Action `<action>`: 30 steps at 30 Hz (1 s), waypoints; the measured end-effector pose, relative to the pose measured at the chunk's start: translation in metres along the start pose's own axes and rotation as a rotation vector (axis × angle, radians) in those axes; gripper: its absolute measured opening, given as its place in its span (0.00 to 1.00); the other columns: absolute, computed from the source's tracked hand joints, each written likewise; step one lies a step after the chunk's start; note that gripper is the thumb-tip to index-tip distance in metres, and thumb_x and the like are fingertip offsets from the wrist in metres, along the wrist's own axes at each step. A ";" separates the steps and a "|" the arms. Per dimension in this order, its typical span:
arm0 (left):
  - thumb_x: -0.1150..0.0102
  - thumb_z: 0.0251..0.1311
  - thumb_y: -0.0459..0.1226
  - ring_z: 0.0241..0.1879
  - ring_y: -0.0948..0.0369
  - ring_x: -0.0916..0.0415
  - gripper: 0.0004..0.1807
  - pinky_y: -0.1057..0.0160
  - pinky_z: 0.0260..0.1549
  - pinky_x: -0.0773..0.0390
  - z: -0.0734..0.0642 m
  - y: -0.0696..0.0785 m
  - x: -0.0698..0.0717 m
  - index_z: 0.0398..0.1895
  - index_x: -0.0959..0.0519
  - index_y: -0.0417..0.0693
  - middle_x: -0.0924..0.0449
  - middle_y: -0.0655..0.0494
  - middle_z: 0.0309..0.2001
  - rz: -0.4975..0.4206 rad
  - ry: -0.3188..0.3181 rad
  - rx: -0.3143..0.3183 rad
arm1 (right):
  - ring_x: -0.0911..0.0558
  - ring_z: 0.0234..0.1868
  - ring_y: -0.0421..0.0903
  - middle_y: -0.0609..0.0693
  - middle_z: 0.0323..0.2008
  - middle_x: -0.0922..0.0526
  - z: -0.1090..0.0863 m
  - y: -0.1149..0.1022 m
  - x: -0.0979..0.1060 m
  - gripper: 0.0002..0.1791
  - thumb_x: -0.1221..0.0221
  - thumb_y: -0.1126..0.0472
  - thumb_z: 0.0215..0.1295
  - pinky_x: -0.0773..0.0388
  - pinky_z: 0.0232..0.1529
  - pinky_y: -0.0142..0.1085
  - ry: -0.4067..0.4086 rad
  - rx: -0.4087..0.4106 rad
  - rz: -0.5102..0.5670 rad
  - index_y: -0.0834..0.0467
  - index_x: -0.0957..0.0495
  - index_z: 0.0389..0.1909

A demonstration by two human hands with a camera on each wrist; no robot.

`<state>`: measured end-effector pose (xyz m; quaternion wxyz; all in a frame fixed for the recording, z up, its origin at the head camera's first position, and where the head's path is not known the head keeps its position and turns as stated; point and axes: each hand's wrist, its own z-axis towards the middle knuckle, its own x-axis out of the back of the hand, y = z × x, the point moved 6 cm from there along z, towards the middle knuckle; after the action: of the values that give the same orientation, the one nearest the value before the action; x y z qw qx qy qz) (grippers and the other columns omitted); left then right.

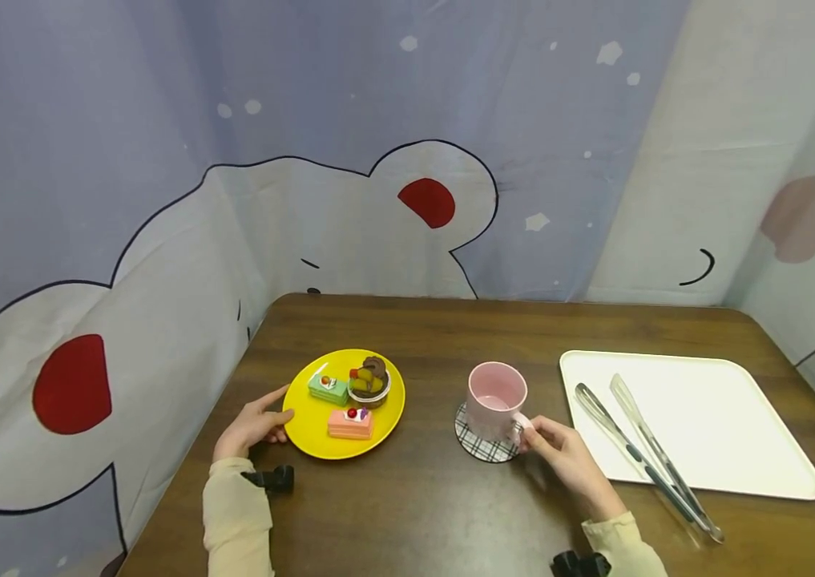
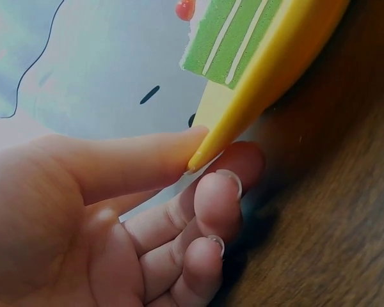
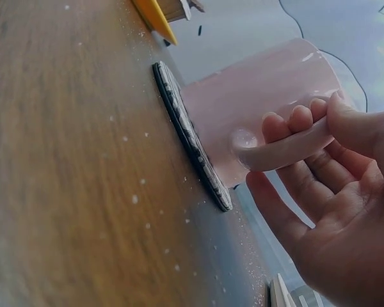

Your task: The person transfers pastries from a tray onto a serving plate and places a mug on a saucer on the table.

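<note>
My left hand pinches the left rim of a yellow plate, thumb on top and fingers beneath. On the plate lie a green toy cake slice, a pink cake slice with a red berry, and a fruit-topped cupcake. To the right, a pink mug stands on a round checked coaster. My right hand grips the mug's handle, with fingers through the loop and the thumb on its upper part. In the right wrist view the mug's base meets the coaster.
A white tray lies at the right of the brown wooden table. Metal tongs rest across its left part, their end reaching over the front edge. Behind the table hangs a printed curtain.
</note>
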<state>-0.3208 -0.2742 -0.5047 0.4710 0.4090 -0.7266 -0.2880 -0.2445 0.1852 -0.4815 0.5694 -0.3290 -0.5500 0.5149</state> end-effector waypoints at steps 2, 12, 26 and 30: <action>0.46 0.67 0.38 0.21 0.63 0.27 0.36 0.67 0.27 0.26 -0.001 -0.001 0.000 0.75 0.47 0.40 0.25 0.58 0.19 -0.001 -0.003 0.008 | 0.22 0.31 0.29 0.36 0.26 0.21 0.000 0.001 -0.001 0.12 0.48 0.67 0.70 0.23 0.38 0.28 -0.003 -0.005 0.001 0.76 0.25 0.35; 0.47 0.68 0.38 0.21 0.64 0.27 0.36 0.68 0.27 0.26 0.001 0.005 0.001 0.75 0.48 0.41 0.25 0.58 0.20 -0.007 -0.013 -0.008 | 0.21 0.31 0.30 0.35 0.26 0.21 0.002 0.004 0.002 0.12 0.48 0.66 0.71 0.23 0.38 0.29 0.007 -0.019 -0.021 0.73 0.24 0.35; 0.47 0.68 0.38 0.21 0.64 0.27 0.36 0.68 0.27 0.26 0.000 0.003 0.001 0.75 0.47 0.42 0.25 0.58 0.20 0.002 -0.012 0.002 | 0.22 0.31 0.30 0.36 0.26 0.21 0.002 0.006 0.001 0.11 0.48 0.67 0.71 0.24 0.39 0.28 0.005 -0.025 -0.010 0.74 0.25 0.35; 0.47 0.68 0.38 0.21 0.64 0.27 0.36 0.68 0.26 0.27 0.000 0.000 0.000 0.75 0.48 0.42 0.25 0.58 0.19 -0.003 -0.016 0.009 | 0.22 0.31 0.29 0.35 0.27 0.22 0.001 0.006 0.000 0.11 0.49 0.68 0.70 0.24 0.38 0.27 0.000 -0.006 -0.004 0.74 0.25 0.35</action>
<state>-0.3213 -0.2743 -0.5045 0.4630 0.4098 -0.7310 -0.2886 -0.2470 0.1864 -0.4870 0.5692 -0.3298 -0.5522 0.5121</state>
